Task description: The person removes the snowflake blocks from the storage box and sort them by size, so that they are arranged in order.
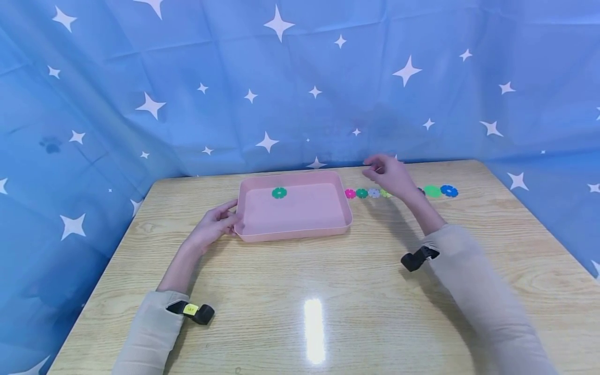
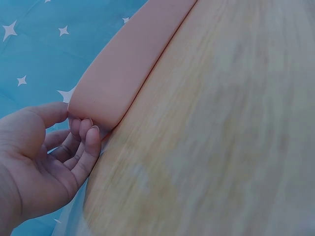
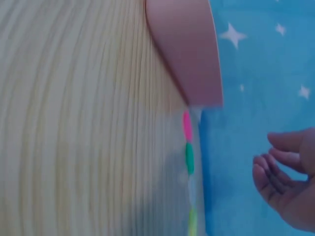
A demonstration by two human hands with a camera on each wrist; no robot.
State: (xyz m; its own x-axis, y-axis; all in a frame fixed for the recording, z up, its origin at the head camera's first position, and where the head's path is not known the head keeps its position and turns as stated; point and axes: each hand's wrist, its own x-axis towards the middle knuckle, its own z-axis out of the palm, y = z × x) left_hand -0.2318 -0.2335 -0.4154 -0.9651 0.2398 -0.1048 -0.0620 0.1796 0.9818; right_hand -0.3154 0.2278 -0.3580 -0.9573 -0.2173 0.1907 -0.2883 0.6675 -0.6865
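A shallow pink tray [image 1: 290, 221] lies on the table, with one green notched disc [image 1: 279, 192] inside near its back left. My left hand [image 1: 215, 225] grips the tray's left side; in the left wrist view the thumb meets the rim and the other fingers curl against the wall [image 2: 118, 73]. Raised above a row of coloured discs is my right hand [image 1: 389, 176], fingers loosely bent and holding nothing. In that row, a pink disc [image 1: 350, 194] sits nearest the tray, followed by a green disc [image 1: 362, 193], a lavender disc [image 1: 373, 193] and a yellow-green disc [image 1: 385, 193].
Farther right, beyond the part of the row hidden by my right hand, are a bright green disc [image 1: 432, 191] and a blue disc [image 1: 449, 191]. A blue curtain with white stars [image 1: 304, 78] hangs behind the wooden table [image 1: 262, 302].
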